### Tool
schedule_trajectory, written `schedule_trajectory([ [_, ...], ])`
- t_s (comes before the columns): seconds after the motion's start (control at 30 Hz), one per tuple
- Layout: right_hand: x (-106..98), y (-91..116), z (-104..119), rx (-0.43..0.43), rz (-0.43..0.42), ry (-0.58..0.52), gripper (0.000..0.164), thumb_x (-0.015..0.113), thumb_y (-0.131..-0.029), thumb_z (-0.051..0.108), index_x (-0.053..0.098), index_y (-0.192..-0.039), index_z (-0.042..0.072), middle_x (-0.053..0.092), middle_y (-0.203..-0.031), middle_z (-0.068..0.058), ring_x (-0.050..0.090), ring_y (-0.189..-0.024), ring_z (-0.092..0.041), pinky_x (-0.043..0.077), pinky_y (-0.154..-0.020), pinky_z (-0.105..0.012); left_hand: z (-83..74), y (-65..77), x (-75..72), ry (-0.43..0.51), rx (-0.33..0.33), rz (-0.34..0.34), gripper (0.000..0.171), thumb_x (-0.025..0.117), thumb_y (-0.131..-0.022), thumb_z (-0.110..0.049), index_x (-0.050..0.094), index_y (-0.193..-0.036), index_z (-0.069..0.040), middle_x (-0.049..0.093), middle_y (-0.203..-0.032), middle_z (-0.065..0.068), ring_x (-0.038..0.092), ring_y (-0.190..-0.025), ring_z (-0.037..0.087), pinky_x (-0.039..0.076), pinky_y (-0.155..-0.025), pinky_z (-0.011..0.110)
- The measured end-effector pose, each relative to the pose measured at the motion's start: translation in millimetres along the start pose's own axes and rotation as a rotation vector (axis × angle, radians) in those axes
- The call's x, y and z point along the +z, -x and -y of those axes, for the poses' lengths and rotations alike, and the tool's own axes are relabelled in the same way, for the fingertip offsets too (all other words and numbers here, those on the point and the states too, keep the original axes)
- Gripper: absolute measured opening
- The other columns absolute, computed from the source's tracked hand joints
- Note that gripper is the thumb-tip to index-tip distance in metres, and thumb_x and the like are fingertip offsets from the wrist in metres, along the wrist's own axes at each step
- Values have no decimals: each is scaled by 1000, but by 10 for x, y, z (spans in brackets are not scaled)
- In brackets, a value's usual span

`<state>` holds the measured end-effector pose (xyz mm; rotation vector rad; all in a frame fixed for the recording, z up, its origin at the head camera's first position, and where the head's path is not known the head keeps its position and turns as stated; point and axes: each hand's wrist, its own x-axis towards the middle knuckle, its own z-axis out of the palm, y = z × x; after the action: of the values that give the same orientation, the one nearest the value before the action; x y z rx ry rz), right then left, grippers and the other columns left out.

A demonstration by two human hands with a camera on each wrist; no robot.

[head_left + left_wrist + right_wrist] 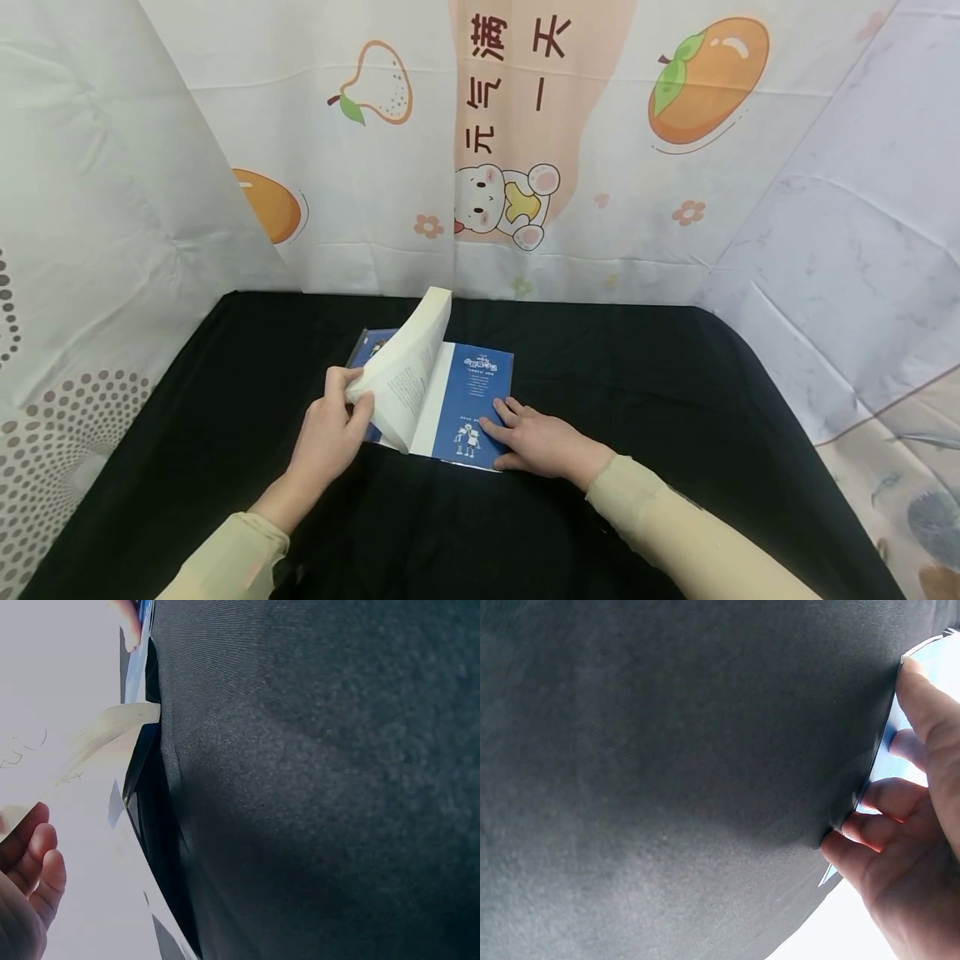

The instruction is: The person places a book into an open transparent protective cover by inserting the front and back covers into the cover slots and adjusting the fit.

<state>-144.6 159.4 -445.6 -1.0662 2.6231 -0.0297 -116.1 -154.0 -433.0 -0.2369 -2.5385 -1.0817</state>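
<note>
An open book lies on the black cloth, its right side a blue flap with white print and small cartoon figures. A thick block of its white pages stands raised and bent over toward the left. My left hand pinches the outer edge of those pages between thumb and fingers; the left wrist view shows these fingers at the paper's edge. Across the blue side's right edge, my right hand rests with fingers spread. In the right wrist view its fingertips lie along the book's border.
Black cloth covers the table around the book. A white curtain printed with fruit, a cartoon bear and lettering hangs behind the table. Pale patterned sheets close off both sides.
</note>
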Motion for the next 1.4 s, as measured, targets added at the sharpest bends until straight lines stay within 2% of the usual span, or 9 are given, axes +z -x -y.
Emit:
schedule_trajectory([
  [0.17,-1,1,-2,0,3,-2,64,53,-96,51,35,-149,20,27,-155,-17,24,-139,-36,38,-105,-51,25,19,-21,25,-34,10,30,53,-97,-15,42,-124,-8,63,-72,7,48,-52,14,41,-43,32],
  [0.43,8,6,2,-2,-3,3,64,53,-96,51,35,-149,20,27,-154,-18,24,-139,-36,38,-105,-51,71,42,-41,40,-77,25,32,51,-98,-16,39,-126,-7,68,-89,17,51,-54,15,42,-44,32],
  [0.73,35,-2,-13,-1,-9,24,65,52,-95,53,35,-149,21,28,-154,-17,25,-139,-36,39,-105,-50,107,76,-73,55,-123,29,32,50,-97,-15,38,-126,-7,68,-91,17,48,-50,16,39,-41,31],
  [0.97,41,-4,-11,-1,-13,25,65,52,-95,53,36,-149,20,28,-154,-17,25,-139,-36,39,-105,-50,130,84,-84,61,-137,30,32,50,-98,-15,38,-126,-6,68,-101,21,50,-52,17,40,-43,31],
  [1.4,39,-12,-13,6,0,16,65,51,-95,53,34,-150,21,27,-155,-16,23,-140,-35,38,-106,-50,150,97,-94,50,-165,33,32,49,-98,-16,39,-126,-5,69,-91,16,47,-49,18,38,-42,32],
])
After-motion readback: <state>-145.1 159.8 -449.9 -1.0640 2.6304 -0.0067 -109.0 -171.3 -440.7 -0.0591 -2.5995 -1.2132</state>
